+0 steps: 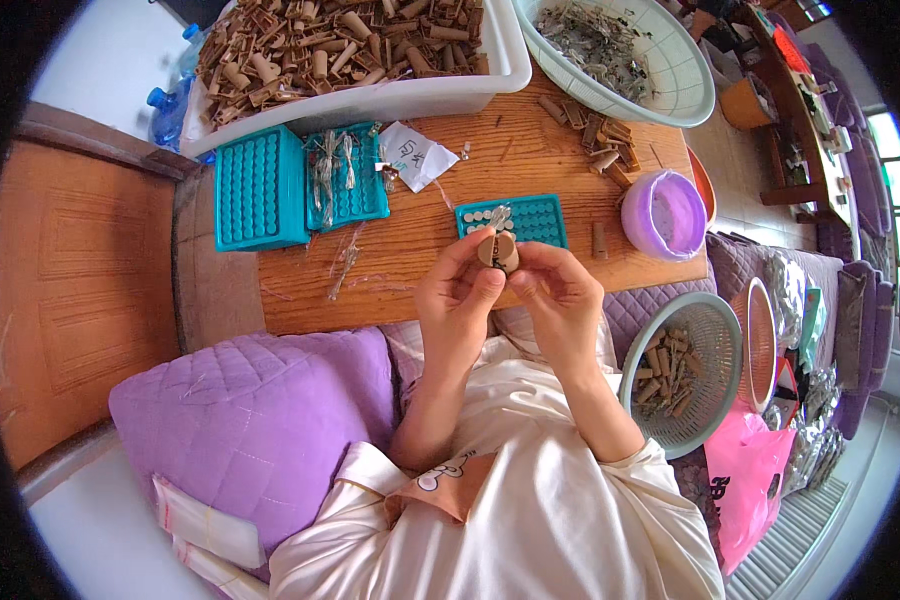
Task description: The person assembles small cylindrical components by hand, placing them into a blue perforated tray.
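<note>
Both hands meet over the table's (530, 160) near edge: left hand (457, 300) and right hand (560, 292) pinch one brown tube (497, 251) together, just near of a teal tray (535, 217).

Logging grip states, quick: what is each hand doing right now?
Left hand: closed, fingertips pinching the small brown tube.
Right hand: closed, fingertips on the same tube from the other side.
</note>
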`<state>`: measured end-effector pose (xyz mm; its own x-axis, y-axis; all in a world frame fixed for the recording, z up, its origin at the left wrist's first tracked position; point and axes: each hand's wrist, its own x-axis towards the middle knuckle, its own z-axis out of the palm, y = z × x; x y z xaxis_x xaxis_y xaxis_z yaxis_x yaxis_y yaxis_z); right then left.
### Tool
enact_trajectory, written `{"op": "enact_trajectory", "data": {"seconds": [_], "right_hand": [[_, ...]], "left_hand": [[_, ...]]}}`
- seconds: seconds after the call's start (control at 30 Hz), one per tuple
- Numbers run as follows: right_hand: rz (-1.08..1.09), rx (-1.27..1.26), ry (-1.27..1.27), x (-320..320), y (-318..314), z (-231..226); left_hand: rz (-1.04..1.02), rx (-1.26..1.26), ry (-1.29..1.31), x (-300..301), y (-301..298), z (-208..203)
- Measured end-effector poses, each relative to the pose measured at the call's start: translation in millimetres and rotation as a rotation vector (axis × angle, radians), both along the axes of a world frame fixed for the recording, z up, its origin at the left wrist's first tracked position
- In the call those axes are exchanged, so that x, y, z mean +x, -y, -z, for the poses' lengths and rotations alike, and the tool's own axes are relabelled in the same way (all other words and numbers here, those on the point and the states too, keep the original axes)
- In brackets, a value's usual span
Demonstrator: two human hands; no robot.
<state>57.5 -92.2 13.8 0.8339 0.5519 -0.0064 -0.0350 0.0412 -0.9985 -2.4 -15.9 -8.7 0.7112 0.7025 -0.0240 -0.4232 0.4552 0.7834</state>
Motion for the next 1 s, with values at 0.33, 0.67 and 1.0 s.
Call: {"op": "enact_trajectory", "data": {"seconds": [0.33,0.67,1.0], "right_hand": [[-0.022,-0.114,0.138,5,3,5],[-0.252,-0.359,0.560,-2,3,0],[-0.334,-0.536,0.259,102,52,-36]], "left_hand": [[0.030,0.059,-0.035,3,7,-3],[0.015,0.078,0.014,7,15,1],[0.018,-0.065,0.152,14,5,12]]}}
